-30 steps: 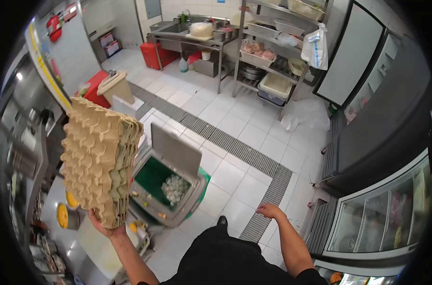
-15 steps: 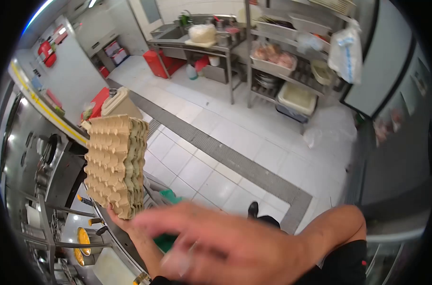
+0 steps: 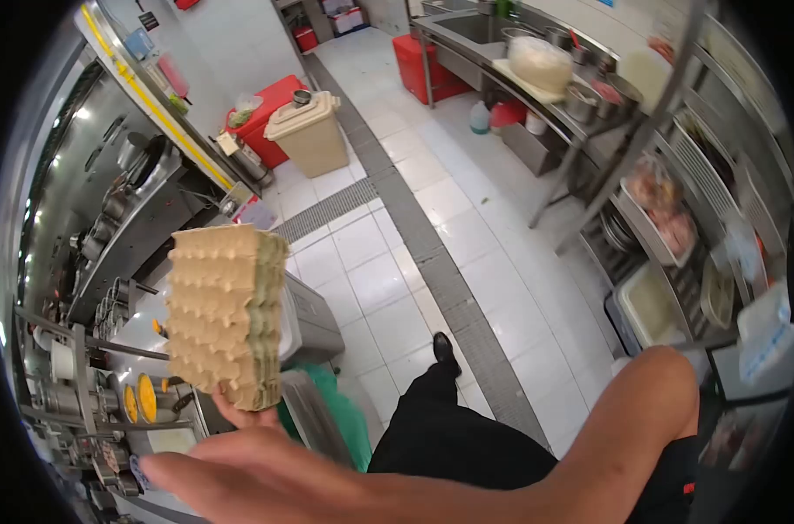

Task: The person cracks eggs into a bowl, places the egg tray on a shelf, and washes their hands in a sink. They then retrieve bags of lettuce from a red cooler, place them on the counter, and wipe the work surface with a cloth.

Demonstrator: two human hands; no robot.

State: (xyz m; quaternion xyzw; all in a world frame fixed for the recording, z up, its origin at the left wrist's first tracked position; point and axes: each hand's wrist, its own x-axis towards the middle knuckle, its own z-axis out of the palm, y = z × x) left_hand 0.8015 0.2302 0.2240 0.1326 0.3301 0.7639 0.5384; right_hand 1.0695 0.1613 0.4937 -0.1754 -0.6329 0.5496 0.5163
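Observation:
A stack of brown cardboard egg trays (image 3: 218,306) is held out in front of me on the left side. My left hand (image 3: 247,415) grips its lower edge, with fingers showing against the cardboard. Across the bottom of the view runs my right forearm, and my right hand (image 3: 231,472) overlaps the space just below the trays. That hand is close to the camera and blurred, its fingers mostly hidden. A grey bin (image 3: 309,319) stands just behind the stack, with a green bag (image 3: 336,415) nearer to me.
A long grey floor drain (image 3: 423,253) crosses the white tiles. Ahead stand a beige lidded container (image 3: 308,135) and a red box (image 3: 274,109). At right are a steel sink table (image 3: 467,65) and a shelf rack with food trays (image 3: 654,218). Steel cooking counters (image 3: 126,236) line the left.
My view has swung, so the sink and shelves sit farther right. My right hand has moved left across the view, below the trays. My leg and shoe now show more fully.

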